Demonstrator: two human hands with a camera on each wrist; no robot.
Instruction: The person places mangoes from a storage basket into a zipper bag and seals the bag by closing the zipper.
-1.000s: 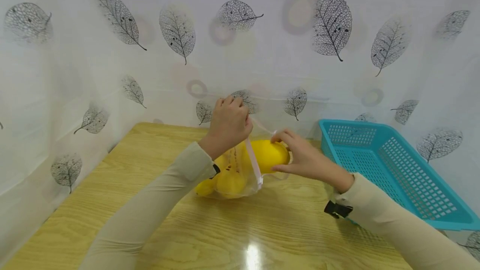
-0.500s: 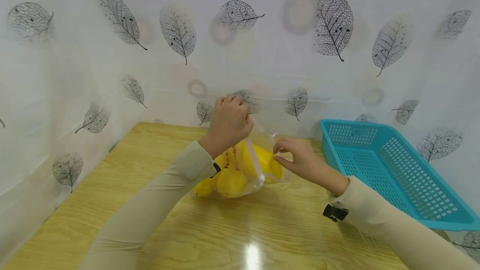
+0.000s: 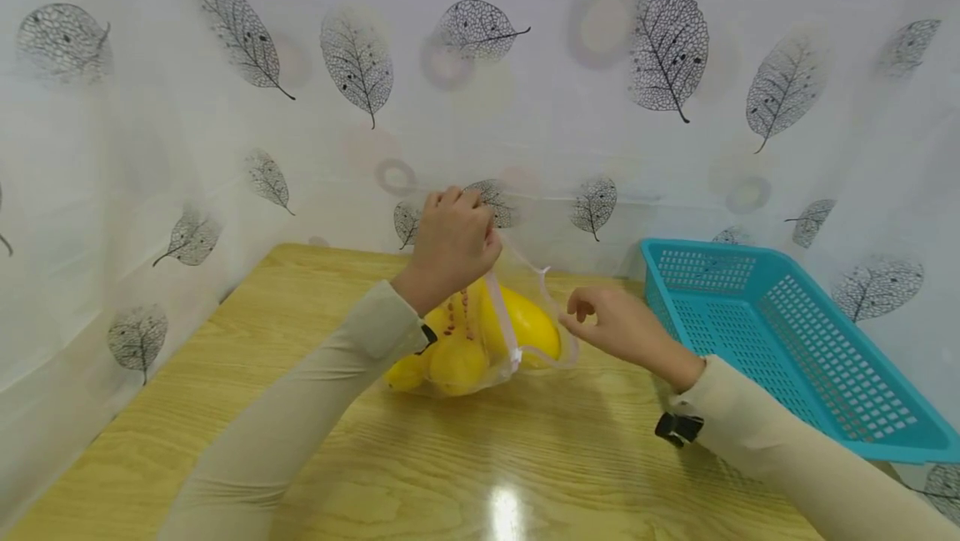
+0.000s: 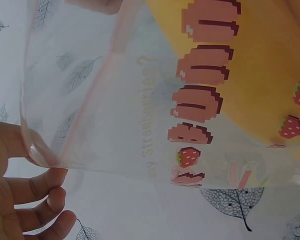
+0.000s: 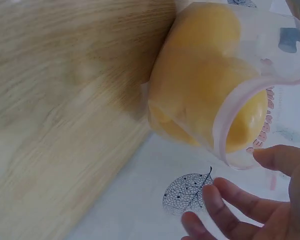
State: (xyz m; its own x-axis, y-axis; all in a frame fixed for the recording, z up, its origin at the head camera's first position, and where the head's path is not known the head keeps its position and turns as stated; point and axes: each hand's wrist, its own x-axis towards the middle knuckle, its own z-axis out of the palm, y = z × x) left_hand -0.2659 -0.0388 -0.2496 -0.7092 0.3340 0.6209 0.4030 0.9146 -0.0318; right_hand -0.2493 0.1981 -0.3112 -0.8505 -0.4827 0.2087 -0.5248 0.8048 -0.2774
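My left hand [image 3: 453, 245] pinches the upper rim of a clear plastic bag [image 4: 197, 105] with pink trim and printed strawberries. In the left wrist view, its thumb and forefinger meet on the bag's edge. Inside lie a large oblong yellow fruit [image 3: 528, 328], nearest the mouth, and smaller lemon-like yellow fruits [image 3: 457, 364] at the closed end. My right hand [image 3: 618, 324] is just right of the bag's mouth, holding nothing. Seen from the right wrist, the thumb is right at the pink rim [image 5: 225, 120], and the other fingers are spread apart, loosely bent.
A turquoise perforated plastic basket [image 3: 757, 341] stands to the right, beside my right forearm. Bag and basket are on a wood-grain table [image 3: 420, 474]. Behind the table hangs a pale curtain [image 3: 525, 132] printed with dark leaves.
The large yellow fruit went from my right hand's grip down into the bag. My right hand let go and drew back slightly right. My left hand keeps its hold on the rim.
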